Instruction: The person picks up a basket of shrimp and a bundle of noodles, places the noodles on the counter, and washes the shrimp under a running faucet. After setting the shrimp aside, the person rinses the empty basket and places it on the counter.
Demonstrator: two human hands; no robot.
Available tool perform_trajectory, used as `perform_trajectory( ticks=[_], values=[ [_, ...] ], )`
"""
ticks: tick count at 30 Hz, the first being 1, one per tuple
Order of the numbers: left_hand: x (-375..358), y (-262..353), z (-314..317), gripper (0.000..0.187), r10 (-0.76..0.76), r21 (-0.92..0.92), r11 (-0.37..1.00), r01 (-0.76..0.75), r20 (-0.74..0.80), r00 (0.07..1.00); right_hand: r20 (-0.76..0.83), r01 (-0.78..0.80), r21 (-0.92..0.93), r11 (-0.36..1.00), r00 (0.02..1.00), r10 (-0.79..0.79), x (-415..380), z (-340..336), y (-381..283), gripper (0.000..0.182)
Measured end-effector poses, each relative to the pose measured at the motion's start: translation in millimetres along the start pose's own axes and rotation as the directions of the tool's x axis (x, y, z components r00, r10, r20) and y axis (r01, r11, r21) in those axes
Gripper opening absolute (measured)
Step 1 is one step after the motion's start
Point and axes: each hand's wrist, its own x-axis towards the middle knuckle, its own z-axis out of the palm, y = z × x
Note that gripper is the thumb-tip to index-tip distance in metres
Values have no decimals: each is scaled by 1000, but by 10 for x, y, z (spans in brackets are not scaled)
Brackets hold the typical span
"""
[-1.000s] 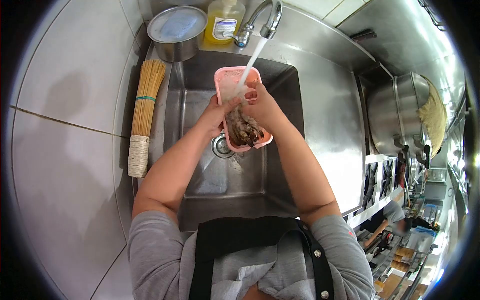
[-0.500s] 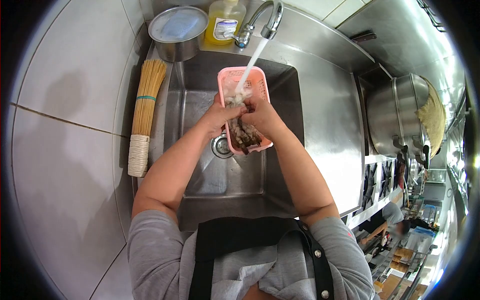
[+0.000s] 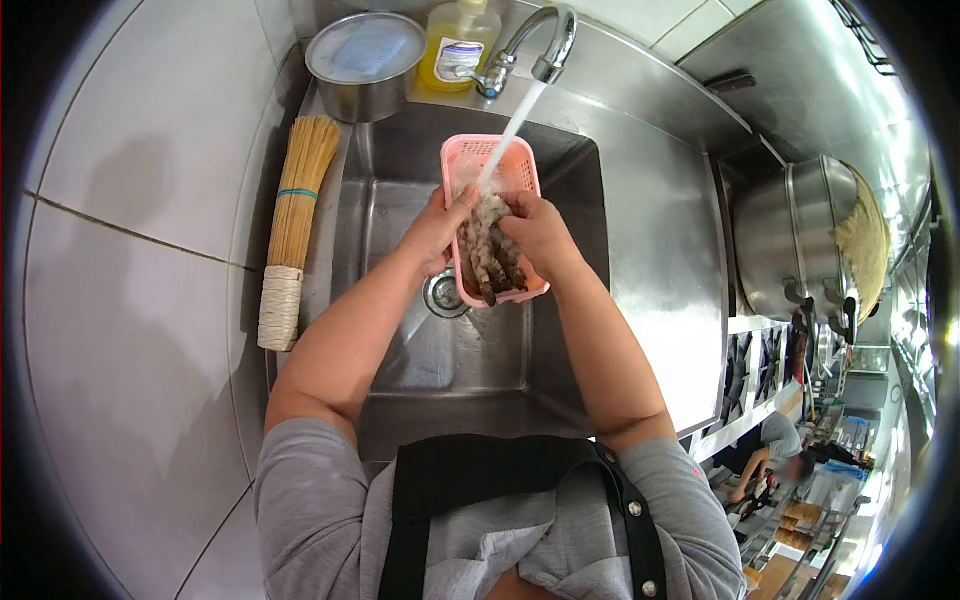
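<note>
Both hands have drawn closer together over the pink basket [image 3: 495, 170] in the sink [image 3: 400, 330] — the left hand [image 3: 440, 228] and right hand [image 3: 540, 235] now clasp the bunch of shrimp [image 3: 490, 250] directly under the tap's [image 3: 540, 45] stream, lifted higher than a second ago — rinsing looks well underway

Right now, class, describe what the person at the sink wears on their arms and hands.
Both hands, left hand and right hand, are bare: no gloves, and no rings or watch that I can make out. The forearms are bare too. Short grey sleeves end near the elbows, and a black apron with metal snap studs covers the chest.
</note>
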Motion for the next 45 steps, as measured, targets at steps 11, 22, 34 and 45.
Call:
perform_trajectory(
  ticks=[11, 22, 34, 45],
  values=[
    [57, -103, -58, 74, 23, -9, 1000, -22, 71, 997, -154, 125, -478, 869, 963, -223, 5, 280, 190, 58],
    [-2, -73, -6, 79, -37, 99, 995, 30, 68, 997, 114, -177, 430, 886, 983, 141, -44, 195, 175, 43],
    [-49, -24, 46, 90, -24, 204, 978, -37, 289, 957, 365, -415, 738, 533, 909, 203, -13, 145, 528, 54],
    [7, 215, -75, 73, 23, 38, 999, -27, 109, 994, 370, -392, 887, 243, 919, 134, 123, 406, 370, 50]
  ],
)
